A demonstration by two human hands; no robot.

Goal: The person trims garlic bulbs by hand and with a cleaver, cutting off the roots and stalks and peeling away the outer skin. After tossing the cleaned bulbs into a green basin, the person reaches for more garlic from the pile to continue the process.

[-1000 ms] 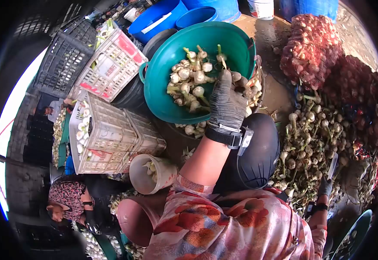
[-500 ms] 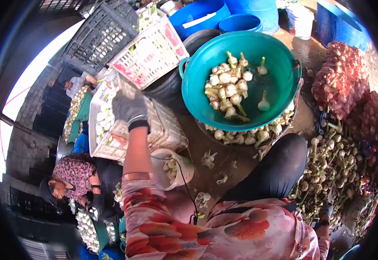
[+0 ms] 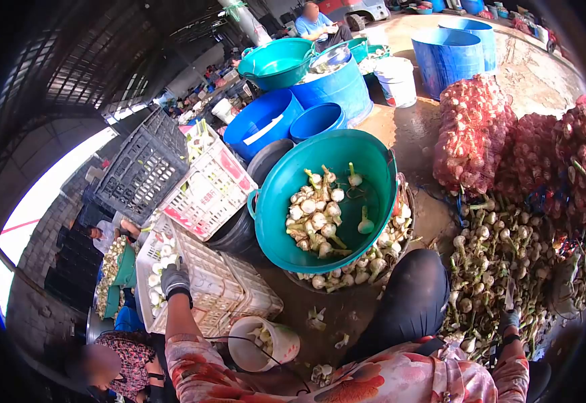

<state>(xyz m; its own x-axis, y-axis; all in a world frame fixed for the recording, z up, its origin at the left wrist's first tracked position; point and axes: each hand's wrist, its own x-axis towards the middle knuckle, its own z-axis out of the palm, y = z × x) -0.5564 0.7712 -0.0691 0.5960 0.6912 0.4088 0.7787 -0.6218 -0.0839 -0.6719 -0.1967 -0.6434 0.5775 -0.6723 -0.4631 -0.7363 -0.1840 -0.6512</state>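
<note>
My left hand, in a dark grey glove, is at the near edge of a white plastic crate holding trimmed white garlic bulbs. Its back faces me, so the fingers and anything under them are hidden. At the lower right, my gloved right hand is closed around a knife, its narrow blade pointing up and away. Beneath and around that hand lies a heap of untrimmed garlic with stalks. A green tub with several garlic bulbs stands in front of me.
A white bucket with cut pieces stands by my left arm. Blue tubs and red mesh sacks of garlic are farther off. Another crate sits beyond the left one. A person in a patterned top is at lower left.
The view has tilted up, bringing more of the far yard into sight. My left hand has moved from above the crate's near side onto its bulbs. My right hand stays at the heap.
</note>
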